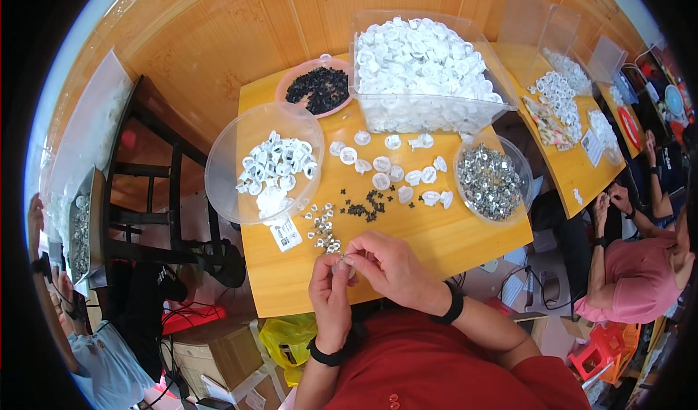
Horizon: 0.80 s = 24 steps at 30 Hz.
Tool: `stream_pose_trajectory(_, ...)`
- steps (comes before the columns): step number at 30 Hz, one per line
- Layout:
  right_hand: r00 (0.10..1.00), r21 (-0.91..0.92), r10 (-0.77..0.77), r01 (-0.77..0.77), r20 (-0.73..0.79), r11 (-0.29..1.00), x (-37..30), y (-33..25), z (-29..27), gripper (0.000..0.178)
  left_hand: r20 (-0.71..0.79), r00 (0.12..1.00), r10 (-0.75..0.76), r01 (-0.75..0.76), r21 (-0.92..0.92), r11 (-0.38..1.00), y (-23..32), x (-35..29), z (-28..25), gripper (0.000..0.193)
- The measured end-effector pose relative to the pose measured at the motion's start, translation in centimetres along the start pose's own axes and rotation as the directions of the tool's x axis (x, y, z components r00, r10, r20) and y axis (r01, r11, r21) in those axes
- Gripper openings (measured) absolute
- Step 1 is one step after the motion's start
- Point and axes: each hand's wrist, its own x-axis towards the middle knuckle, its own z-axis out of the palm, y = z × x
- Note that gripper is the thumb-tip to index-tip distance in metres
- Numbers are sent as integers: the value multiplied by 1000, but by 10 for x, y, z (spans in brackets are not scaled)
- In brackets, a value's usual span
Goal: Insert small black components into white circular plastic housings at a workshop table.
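Close together at the table's near edge, my two hands meet over one small piece. My left hand [331, 297] is closed, its thumb and fingers pinching a small white plastic part [348, 271] that my fingers mostly cover. My right hand [392, 268] comes in from the right with thumb and forefinger pinched at the top of that part; whatever is between these fingertips is too small to make out. Just beyond them lie loose shiny metal clips [321, 227]. Small black pieces [367, 209] are scattered further on, and loose white round plastic parts [382, 164] lie behind those.
A clear tub [436, 112] heaped with white parts stands at the back, beside a pink dish [287, 77] of black pieces. Clear round containers [222, 162] flank the work area, the right one full of metal clips [487, 181]. Other people [632, 279] sit at both sides.
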Motion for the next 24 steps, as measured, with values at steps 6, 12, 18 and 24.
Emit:
stream_pose_trajectory(6, 996, 33, 12, -10, -85, 999, -4, 6, 7, 3, 36, 993, -109, 115, -241, 964, -4, -1, 3, 6)
stream_pose_trajectory(12, 993, -39, 30, -34, -110, 999, -11, 2, -3, 2, 192, 976, -101, 167, -366, 915, 3, -1, 2, 30)
stream_pose_trajectory(18, 990, -98, 22, -36, -142, 994, -18, -4, -4, 4, 186, 976, -114, 177, -370, 912, -1, -5, -5, 42)
stream_pose_trajectory(24, 994, -138, 6, -21, -106, 990, -19, -10, -3, 7, 127, 992, 8, 31, -297, 954, -10, -1, -8, 40)
